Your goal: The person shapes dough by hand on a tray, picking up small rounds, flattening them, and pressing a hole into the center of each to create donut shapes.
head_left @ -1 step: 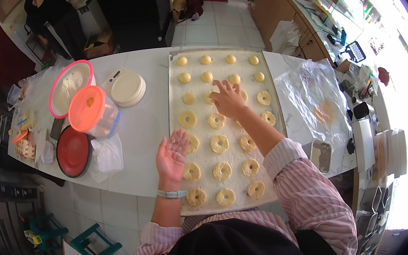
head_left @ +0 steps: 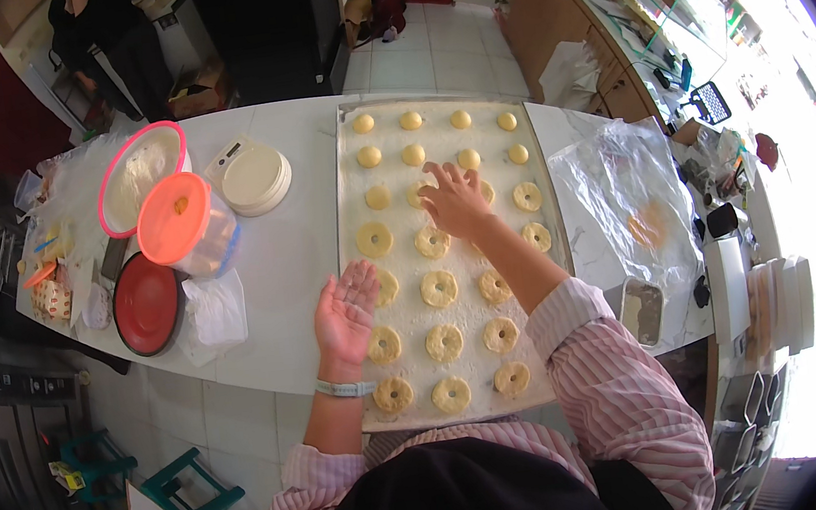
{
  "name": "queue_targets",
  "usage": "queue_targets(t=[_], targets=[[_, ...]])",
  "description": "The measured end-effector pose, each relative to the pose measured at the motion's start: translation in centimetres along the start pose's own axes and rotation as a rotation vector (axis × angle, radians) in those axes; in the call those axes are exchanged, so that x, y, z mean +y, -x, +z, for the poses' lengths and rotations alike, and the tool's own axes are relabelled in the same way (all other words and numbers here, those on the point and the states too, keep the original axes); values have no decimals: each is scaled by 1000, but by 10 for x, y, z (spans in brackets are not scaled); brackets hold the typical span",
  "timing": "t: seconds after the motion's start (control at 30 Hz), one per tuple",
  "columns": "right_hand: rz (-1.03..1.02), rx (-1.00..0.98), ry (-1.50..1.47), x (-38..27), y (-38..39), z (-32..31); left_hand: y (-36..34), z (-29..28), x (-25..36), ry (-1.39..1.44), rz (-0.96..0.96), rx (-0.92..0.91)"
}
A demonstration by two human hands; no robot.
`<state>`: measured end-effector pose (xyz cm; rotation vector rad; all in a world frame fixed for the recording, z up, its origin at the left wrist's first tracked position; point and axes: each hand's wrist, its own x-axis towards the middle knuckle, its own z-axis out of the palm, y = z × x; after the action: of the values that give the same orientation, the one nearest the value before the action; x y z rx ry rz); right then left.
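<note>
My left hand (head_left: 345,323) is palm up, fingers stretched and dusted with white, over the left side of a floured tray (head_left: 399,266). My right hand (head_left: 454,199) arches with bent, parted fingers over a flattened dough piece (head_left: 415,196), largely covering it; contact is unclear. Several round dough balls (head_left: 413,154) sit in the far rows. Several dough rings (head_left: 438,290) with centre holes fill the nearer rows. Another flattened piece (head_left: 377,197) lies left of my right hand.
Left on the table are a pink-rimmed bowl (head_left: 123,182), orange-lidded container (head_left: 168,218), red pan (head_left: 143,305) and white scale (head_left: 254,180). Crumpled plastic (head_left: 612,191) lies right. Another person (head_left: 103,53) stands beyond the table. Green stools (head_left: 193,491) stand lower left; a display counter (head_left: 616,0) is upper right.
</note>
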<state>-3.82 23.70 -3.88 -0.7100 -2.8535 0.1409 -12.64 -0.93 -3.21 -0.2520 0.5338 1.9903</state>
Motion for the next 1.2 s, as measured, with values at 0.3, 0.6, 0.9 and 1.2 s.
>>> queue_targets(t=[0.3,0.6,0.9,1.2], targets=[[105,-74,-203,-10,10,9,-13,19,-46,-354,-119,-1],[64,213,-123,-88,122,-68,-9,34,-72,-645,112,-123],[401,247,-1220,-68,133,-84,1,65,-65,-926,44,-316],[473,290,-1341,-59,147,-97,11,74,-73,-700,107,-249]])
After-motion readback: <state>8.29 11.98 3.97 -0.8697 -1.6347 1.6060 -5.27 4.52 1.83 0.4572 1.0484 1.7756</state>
